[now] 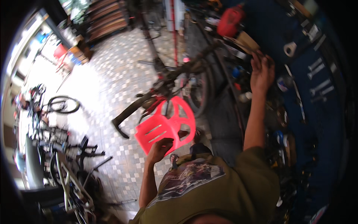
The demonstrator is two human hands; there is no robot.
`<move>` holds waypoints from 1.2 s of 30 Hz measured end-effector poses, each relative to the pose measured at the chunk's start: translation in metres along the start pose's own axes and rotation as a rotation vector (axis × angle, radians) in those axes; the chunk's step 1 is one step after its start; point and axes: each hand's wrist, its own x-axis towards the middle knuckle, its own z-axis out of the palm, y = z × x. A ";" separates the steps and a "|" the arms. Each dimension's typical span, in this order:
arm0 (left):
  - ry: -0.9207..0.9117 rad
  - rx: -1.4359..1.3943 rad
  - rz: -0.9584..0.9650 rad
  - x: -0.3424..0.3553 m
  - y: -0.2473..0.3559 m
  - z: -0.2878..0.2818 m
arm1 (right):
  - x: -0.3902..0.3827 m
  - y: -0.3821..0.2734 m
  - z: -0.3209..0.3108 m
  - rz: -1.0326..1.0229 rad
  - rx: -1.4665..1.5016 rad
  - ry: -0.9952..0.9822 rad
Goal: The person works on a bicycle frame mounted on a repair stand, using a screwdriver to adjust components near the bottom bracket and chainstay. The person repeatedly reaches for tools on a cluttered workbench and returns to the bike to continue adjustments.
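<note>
My right hand [262, 72] is stretched out over the bench by the tool wall, its fingers apart. Its fingertips are beside a tan, flat-sided piece [246, 42]; whether they touch it I cannot tell. My left hand [160, 149] hangs low in front of me, fingers loosely bent and nothing visible in them. Below it stands a bright pink-red plastic chair [156, 128]. Ahead of me a bicycle's dark handlebar [140, 104] slants across the view, partly over the chair. A bicycle wheel [201, 91] shows behind the chair, blurred.
A red jug-like container [230, 20] sits at the bench's far end. Wrenches [316, 69] hang on the blue wall panel [324, 123] at right. Bicycle frames [71, 179] and a loose wheel [64, 104] crowd the left. Wooden steps [107, 18] rise at the back beyond the tiled floor [115, 74].
</note>
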 end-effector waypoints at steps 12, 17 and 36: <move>0.713 -0.469 0.482 -0.161 0.102 -0.050 | -0.284 0.036 0.249 0.752 0.424 -1.173; 1.212 -0.454 0.485 -0.202 0.074 -0.040 | -0.370 0.078 0.260 0.986 0.385 -1.404; 1.843 0.124 -0.151 -0.520 -0.013 0.035 | -0.735 -0.066 0.370 0.733 0.510 -2.282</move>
